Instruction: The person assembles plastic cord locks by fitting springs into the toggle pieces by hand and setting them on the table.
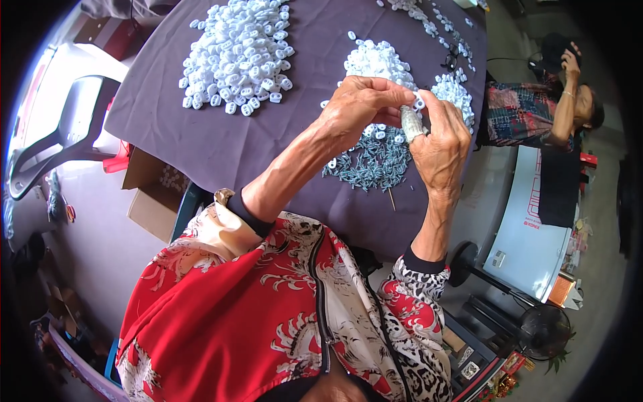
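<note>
Both hands meet above the far right part of the cloth-covered table. My left hand (362, 104) comes in with its fingers pinched at a small white plastic piece with round holes (419, 102). My right hand (441, 137) closes on the same piece from the other side; its thumb is wrapped in whitish tape (411, 123). Below them lies a heap of small grey-green pieces (375, 159), too small to name. A white heap of plastic pieces (378, 59) rises just beyond my left hand, and another white heap (454, 94) lies beyond my right.
A large heap of white two-holed pieces (238, 53) covers the table's far left. One thin stick (392, 199) lies near the grey-green heap. Left of the table stand a cardboard box (153, 204) and a chair (67, 130). Another person (529, 114) is at the right; a fan (544, 331) stands lower right.
</note>
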Tool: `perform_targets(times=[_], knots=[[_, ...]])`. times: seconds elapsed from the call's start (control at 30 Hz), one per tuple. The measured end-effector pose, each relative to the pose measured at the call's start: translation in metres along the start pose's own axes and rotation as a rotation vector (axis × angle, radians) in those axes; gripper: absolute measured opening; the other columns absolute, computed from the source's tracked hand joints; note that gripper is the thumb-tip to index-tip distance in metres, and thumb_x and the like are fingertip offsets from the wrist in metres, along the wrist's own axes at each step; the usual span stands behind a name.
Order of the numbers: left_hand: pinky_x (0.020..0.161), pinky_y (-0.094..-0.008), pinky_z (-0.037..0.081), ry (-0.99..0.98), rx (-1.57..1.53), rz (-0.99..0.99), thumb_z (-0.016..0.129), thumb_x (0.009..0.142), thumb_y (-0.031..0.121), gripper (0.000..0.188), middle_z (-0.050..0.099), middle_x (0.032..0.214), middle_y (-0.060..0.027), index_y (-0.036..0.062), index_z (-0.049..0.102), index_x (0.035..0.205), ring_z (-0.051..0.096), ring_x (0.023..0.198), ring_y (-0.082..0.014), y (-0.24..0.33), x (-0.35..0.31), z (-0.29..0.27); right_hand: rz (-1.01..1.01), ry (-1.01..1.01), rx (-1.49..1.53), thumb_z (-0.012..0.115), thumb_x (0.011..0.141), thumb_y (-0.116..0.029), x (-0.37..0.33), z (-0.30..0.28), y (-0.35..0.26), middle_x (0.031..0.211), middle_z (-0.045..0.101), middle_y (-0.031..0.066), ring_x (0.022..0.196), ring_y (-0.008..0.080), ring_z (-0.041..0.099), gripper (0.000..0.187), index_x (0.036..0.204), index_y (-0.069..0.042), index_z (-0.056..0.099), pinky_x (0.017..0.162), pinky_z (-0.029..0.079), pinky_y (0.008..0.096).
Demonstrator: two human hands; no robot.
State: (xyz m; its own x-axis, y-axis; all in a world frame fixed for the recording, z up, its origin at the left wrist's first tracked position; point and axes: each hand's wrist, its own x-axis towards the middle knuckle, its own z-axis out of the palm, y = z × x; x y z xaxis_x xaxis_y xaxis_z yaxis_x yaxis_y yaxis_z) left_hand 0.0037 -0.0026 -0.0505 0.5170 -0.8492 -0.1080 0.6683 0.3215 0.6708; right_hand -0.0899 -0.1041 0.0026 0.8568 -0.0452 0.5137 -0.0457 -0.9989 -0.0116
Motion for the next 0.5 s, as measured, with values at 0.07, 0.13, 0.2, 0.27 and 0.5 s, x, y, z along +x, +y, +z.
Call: perform_targets(times=[0.07, 0.13, 0.2, 0.27, 0.5], knots=[[0.070, -0.0257, 0.048, 0.025, -0.009, 0.007, 0.062, 0.080, 0.014, 0.018, 0.061, 0.079, -0.0055, -0.0011, 0.062, 0.089, 0.058, 0.070, -0.0121, -0.0004, -0.0014, 0.0023, -0.008, 0.031, -0.011, 0.067, 0.066, -0.003, 0.0006, 0.0023, -0.0002, 0.082, 0.061, 0.0115, 0.075, 0.0276, 0.059, 0.031, 0.096, -0.001, 0.058, 0.066, 0.047, 0.0351], [0.070, -0.0255, 0.048, 0.059, -0.045, 0.027, 0.062, 0.081, 0.014, 0.018, 0.061, 0.079, -0.0058, -0.0021, 0.061, 0.089, 0.058, 0.072, -0.0124, -0.0036, -0.0015, 0.0038, -0.006, 0.024, -0.014, 0.067, 0.067, -0.003, 0.0007, 0.0015, -0.0007, 0.082, 0.061, 0.0115, 0.075, 0.0277, 0.059, 0.032, 0.097, -0.001, 0.058, 0.066, 0.047, 0.0353], [0.070, -0.0254, 0.048, 0.064, -0.047, 0.013, 0.062, 0.081, 0.014, 0.018, 0.061, 0.079, -0.0061, -0.0023, 0.061, 0.089, 0.058, 0.072, -0.0126, -0.0050, -0.0021, 0.0063, -0.003, 0.018, -0.019, 0.067, 0.067, -0.004, 0.0002, 0.0015, -0.0005, 0.082, 0.060, 0.0114, 0.075, 0.0278, 0.059, 0.032, 0.097, -0.001, 0.057, 0.066, 0.047, 0.0354], [0.070, -0.0254, 0.048, 0.070, -0.050, -0.002, 0.062, 0.081, 0.014, 0.019, 0.061, 0.080, -0.0064, -0.0025, 0.061, 0.089, 0.058, 0.073, -0.0127, -0.0061, -0.0026, 0.0068, 0.002, -0.014, -0.018, 0.067, 0.067, -0.004, -0.0003, 0.0010, 0.0000, 0.081, 0.060, 0.0114, 0.075, 0.0280, 0.059, 0.033, 0.098, -0.001, 0.057, 0.066, 0.047, 0.0360], [0.063, -0.0263, 0.049, 0.090, -0.135, -0.017, 0.064, 0.078, 0.015, 0.017, 0.059, 0.073, -0.0055, -0.0013, 0.062, 0.083, 0.058, 0.064, -0.0133, -0.0092, 0.0002, 0.0077, -0.004, -0.022, 0.003, 0.067, 0.066, -0.003, -0.0039, 0.0004, 0.0017, 0.080, 0.060, 0.0117, 0.074, 0.0286, 0.058, 0.034, 0.098, -0.001, 0.056, 0.067, 0.046, 0.0363]])
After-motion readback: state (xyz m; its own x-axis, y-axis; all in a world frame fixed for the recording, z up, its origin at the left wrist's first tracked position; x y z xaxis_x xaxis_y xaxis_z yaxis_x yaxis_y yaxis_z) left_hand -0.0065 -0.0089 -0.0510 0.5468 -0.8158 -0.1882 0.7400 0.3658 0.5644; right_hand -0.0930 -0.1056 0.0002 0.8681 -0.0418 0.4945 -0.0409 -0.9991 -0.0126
